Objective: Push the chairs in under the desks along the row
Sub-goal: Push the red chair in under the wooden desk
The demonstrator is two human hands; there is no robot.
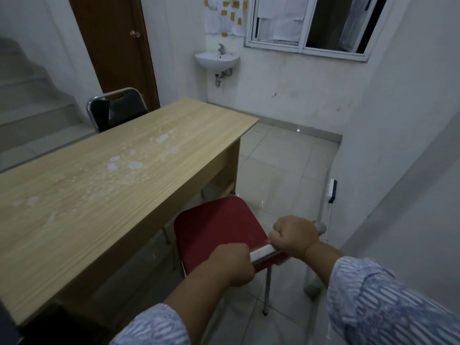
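A red-seated chair [216,225] with a chrome frame stands at the near right side of a long light-wood desk [119,170]. Its seat's left edge is just under the desk's edge and most of the seat sticks out over the floor. My left hand [230,263] and my right hand [295,236] are both closed around the chrome top bar of the chair's backrest. A black chair [117,108] with a chrome frame stands at the desk's far side, its backrest showing above the desktop.
White wall [398,170] close on the right with a small black-and-white box [332,191] mounted low. Tiled floor [286,170] runs beyond the chair. A wall sink [216,59], a brown door [112,46] and a window [311,23] are at the back; stairs [25,108] rise on the left.
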